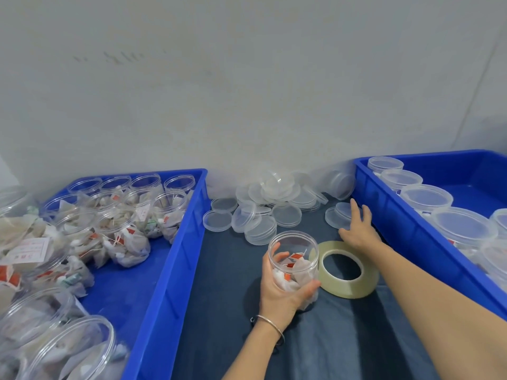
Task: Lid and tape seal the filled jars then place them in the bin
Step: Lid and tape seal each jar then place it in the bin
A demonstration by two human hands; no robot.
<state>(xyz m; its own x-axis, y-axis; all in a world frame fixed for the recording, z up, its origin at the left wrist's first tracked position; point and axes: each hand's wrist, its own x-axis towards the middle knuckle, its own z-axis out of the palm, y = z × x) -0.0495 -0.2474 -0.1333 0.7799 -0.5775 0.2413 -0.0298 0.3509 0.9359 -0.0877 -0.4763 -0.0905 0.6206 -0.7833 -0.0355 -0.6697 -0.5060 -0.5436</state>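
Observation:
My left hand (279,289) grips a clear open jar (295,259) filled with tea bags, standing on the dark blue cloth. A roll of clear tape (354,286) lies flat just right of the jar. My right hand (358,229) reaches past the tape with fingers spread, touching a clear lid (336,218) that lies next to the right bin. A heap of loose clear lids (274,204) sits against the wall behind the jar.
A blue bin (170,270) on the left holds several open filled jars (123,231). A blue bin (406,223) on the right holds several lidded jars (463,226). A grey wall stands close behind.

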